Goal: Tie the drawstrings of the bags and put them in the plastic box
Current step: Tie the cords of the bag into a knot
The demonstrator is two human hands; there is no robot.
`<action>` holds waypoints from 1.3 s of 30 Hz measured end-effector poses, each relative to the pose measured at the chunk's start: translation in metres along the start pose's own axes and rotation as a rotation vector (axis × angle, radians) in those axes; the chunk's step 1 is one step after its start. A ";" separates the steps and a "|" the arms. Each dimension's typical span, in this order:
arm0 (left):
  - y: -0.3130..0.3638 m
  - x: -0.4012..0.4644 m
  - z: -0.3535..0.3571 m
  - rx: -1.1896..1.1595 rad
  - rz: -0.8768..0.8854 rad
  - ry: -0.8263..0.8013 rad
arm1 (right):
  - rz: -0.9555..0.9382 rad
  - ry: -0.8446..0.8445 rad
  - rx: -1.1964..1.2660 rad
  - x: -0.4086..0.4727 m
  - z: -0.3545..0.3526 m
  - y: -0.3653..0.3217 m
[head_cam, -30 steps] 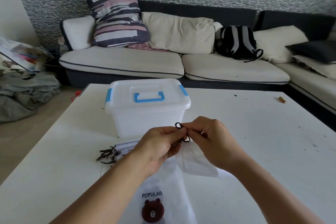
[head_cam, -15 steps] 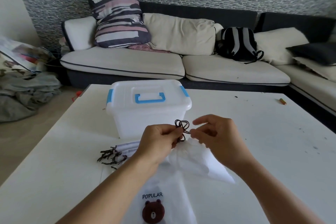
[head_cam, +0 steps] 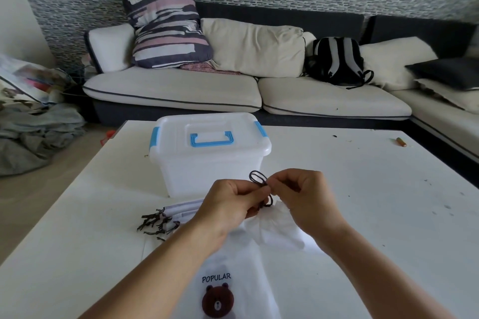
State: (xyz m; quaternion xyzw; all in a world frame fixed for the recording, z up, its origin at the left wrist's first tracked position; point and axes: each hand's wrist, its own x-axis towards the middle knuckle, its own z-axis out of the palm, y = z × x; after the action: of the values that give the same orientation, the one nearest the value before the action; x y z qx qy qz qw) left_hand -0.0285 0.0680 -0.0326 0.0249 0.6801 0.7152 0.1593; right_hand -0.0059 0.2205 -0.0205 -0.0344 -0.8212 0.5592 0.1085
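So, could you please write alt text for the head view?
A left hand and right hand pinch a dark drawstring into loops above a white bag on a white table, in front of a lidded plastic box.

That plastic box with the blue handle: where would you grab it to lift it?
By the blue handle, from straight above. It lies flat in a recess in the middle of the lid of the plastic box, so fingers would probably have to hook under it and swing it up. The smooth, rounded walls offer less purchase.
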 end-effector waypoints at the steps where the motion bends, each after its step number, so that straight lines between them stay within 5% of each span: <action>1: 0.000 0.000 0.001 -0.003 -0.001 -0.015 | -0.006 0.003 0.012 -0.001 0.001 0.000; 15: -0.002 0.002 0.000 -0.191 -0.121 0.024 | -0.137 -0.156 -0.175 -0.006 -0.009 -0.003; 22: 0.002 0.007 -0.001 -0.166 -0.038 0.099 | 0.088 -0.049 0.133 -0.005 -0.012 -0.002; 29: 0.000 0.006 -0.006 0.086 0.133 0.067 | 0.131 -0.111 0.203 -0.002 -0.016 -0.004; 39: -0.001 0.005 -0.007 0.063 0.206 0.020 | 0.244 -0.164 0.292 -0.008 -0.008 -0.008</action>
State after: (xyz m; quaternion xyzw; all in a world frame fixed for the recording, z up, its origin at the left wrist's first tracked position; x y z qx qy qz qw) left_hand -0.0348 0.0631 -0.0353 0.0928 0.6975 0.7064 0.0773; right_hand 0.0043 0.2234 -0.0112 -0.0720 -0.7274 0.6820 -0.0236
